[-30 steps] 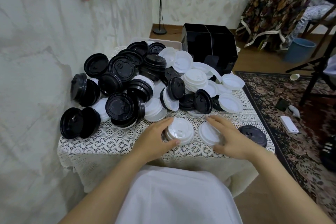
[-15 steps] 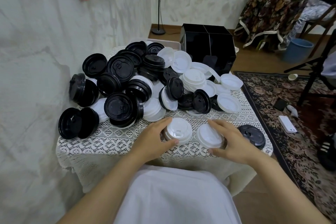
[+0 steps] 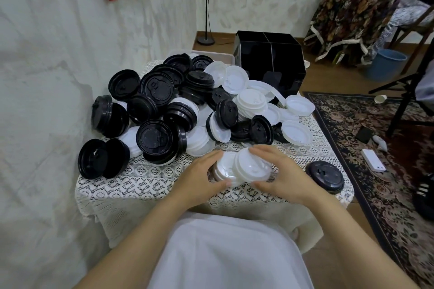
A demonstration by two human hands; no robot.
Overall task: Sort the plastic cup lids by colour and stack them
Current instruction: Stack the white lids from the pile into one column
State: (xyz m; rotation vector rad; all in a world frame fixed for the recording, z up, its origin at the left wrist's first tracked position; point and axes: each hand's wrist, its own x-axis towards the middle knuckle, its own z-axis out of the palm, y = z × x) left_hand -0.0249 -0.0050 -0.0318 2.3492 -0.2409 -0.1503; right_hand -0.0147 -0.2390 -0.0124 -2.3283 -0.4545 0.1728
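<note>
**Surroundings.** A mixed heap of lids (image 3: pixel 187 110), black and white, is occupying the far and left part of the lace-covered worktop (image 3: pixel 141 180). It is lying just behind both hands, its nearest white lids close to the fingertips. A single black lid (image 3: pixel 324 176) is lying flat near the worktop's right edge, near the right wrist but apart from it. A black divided box (image 3: pixel 270 63) is standing at the far right corner against the heap. A pale tub (image 3: pixel 212 55) is sitting beside the box, mostly covered by lids. On the floor to the right, a patterned rug (image 3: pixel 375 195) is carrying a small white flat object (image 3: pixel 373 163). A blue bucket (image 3: pixel 387 64) is standing further back.

**Task items.** The left grip (image 3: pixel 199 178) is curling round a white lid stack (image 3: pixel 223 169) at the near middle of the worktop, thumb on the near side and fingers on the far side. The right grip (image 3: pixel 281 178) is clasping a single white lid (image 3: pixel 253 166), which is tilting and overlapping the stack's right side.

**Limits of view.** The hands are covering the stack's base, so its count cannot be told, nor whether the tilted lid is seated on it. A white garment (image 3: pixel 223 253) is hiding part of the cloth hanging at the near side. Lids low in the heap are lying buried.
</note>
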